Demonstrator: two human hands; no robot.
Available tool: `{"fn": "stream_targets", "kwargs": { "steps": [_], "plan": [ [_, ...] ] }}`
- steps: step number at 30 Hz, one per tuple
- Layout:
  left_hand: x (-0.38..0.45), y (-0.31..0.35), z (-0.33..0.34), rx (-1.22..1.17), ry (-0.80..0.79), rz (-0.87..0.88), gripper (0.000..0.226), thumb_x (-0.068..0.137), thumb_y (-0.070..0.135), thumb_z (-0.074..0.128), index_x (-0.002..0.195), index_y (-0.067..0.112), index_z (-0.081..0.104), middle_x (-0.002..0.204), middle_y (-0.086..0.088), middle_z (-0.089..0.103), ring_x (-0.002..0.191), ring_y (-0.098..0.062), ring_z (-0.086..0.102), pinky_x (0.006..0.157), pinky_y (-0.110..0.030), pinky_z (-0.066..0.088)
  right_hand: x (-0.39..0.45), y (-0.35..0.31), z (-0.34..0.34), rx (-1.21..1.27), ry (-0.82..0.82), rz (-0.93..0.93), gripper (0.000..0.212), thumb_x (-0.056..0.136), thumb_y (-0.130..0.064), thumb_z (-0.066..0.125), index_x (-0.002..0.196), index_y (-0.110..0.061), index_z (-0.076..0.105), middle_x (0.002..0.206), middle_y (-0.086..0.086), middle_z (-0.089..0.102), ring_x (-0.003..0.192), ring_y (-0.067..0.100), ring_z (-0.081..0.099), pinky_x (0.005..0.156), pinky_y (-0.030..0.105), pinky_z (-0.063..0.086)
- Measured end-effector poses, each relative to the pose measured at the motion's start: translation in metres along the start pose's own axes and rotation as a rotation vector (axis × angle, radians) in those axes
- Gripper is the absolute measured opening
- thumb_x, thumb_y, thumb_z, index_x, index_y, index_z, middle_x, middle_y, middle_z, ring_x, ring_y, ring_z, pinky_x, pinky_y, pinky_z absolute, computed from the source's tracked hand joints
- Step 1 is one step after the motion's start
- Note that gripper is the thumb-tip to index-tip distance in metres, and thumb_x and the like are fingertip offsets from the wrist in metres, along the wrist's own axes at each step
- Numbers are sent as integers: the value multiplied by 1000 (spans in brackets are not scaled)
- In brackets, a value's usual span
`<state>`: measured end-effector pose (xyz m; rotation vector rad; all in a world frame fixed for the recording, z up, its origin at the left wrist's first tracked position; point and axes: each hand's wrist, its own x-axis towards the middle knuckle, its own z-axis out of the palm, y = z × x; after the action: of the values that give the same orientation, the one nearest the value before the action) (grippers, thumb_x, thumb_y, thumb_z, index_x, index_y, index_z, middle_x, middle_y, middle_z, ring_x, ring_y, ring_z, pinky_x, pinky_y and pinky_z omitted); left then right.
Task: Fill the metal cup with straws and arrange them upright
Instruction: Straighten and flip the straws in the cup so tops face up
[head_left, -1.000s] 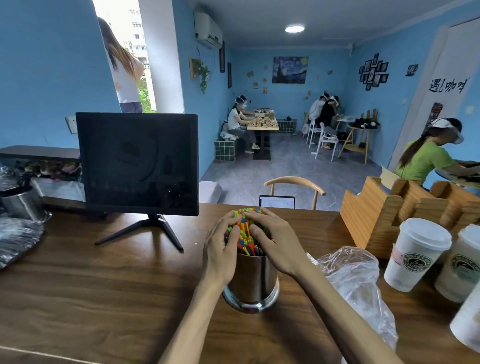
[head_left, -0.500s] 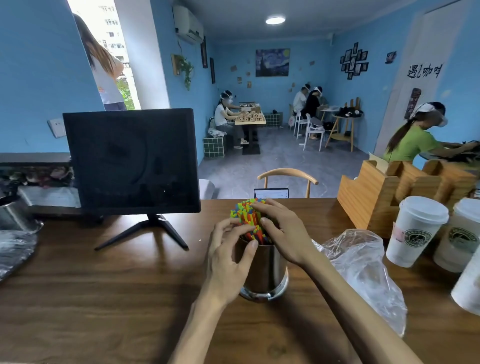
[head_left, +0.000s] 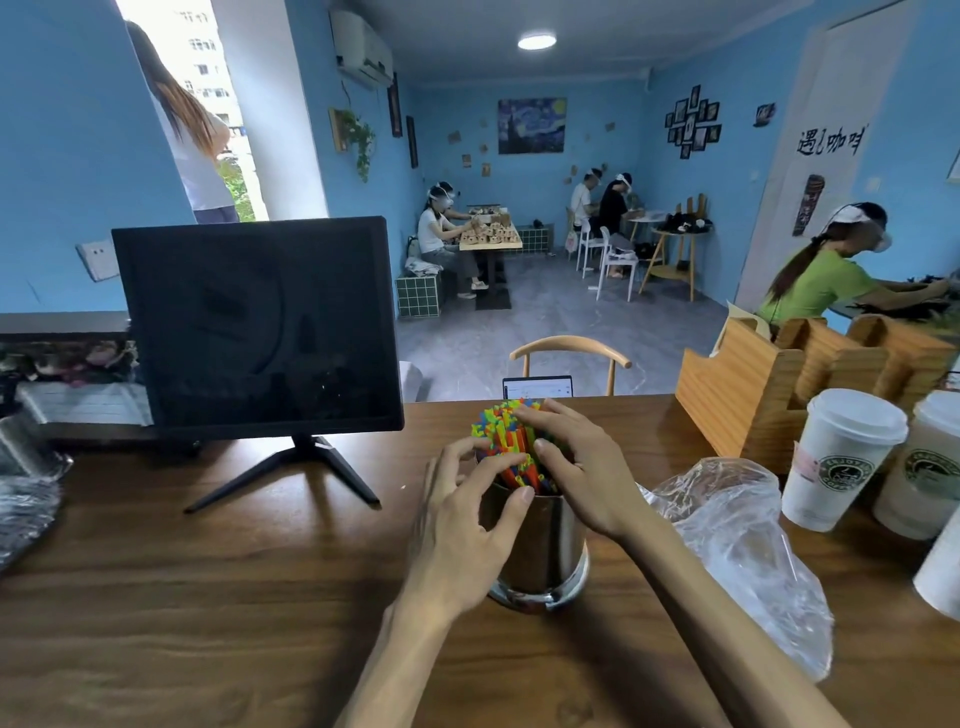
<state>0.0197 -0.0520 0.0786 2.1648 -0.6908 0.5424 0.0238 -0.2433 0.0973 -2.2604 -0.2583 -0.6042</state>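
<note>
Polished, mirror-bright metal cup (head_left: 540, 551) holding matt coloured plastic straws (head_left: 506, 436); dark, smooth-grained wooden tabletop (head_left: 208, 597); crinkled, glossy clear plastic bag (head_left: 737, 540); matt paper cups (head_left: 841, 457) with smooth plastic lids; pale unvarnished wooden organiser (head_left: 753, 395); glossy black monitor (head_left: 260, 327).

Setting: small café. Evidence: dark wooden counter (head_left: 208, 597) bearing black point-of-sale monitor (head_left: 257, 325), white lidded paper coffee cups (head_left: 844, 457), slotted wooden cup organiser (head_left: 753, 395); blue-walled seating area with light wooden dining table (head_left: 491, 240), white chairs (head_left: 615, 260), framed wall pictures (head_left: 693, 122).
</note>
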Motion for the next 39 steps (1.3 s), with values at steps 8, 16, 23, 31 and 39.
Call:
{"fn": "stream_targets", "kwargs": {
  "steps": [8,16,23,31,39],
  "plan": [
    [12,7,-4,80,-3,-20,39,95,66,36,119,56,66,129,29,41,125,-2,26,100,-21,19,3,2,-1,61,5,39,41,98,-39,43,136,-41,59,133,-40,44,144,-1,32,120,43,29],
    [18,16,-4,94,-51,-19,39,97,64,36,120,54,66,118,32,44,115,-3,28,95,-29,23,2,0,-3,250,44,71,38,104,-43,42,133,-32,64,138,-16,60,134,2,49,115,44,39],
    [34,24,-4,197,-176,-56,55,95,68,22,139,53,51,125,25,39,112,-6,23,93,-28,17,0,1,-10,302,155,43,19,90,-37,57,102,-30,71,126,-23,65,132,-2,48,111,45,41],
    [38,23,0,111,-141,-77,66,89,75,8,128,57,59,122,25,41,112,-4,24,92,-28,17,4,-2,-15,48,171,51,25,74,-57,68,85,-34,68,111,-27,66,114,-7,56,103,47,46],
    [36,12,0,52,-95,-112,53,92,73,18,122,58,59,121,26,40,119,-4,25,92,-25,16,6,-13,-16,-140,191,23,6,83,-34,79,85,-29,80,99,-26,66,110,0,55,100,45,47]
  ]
}}
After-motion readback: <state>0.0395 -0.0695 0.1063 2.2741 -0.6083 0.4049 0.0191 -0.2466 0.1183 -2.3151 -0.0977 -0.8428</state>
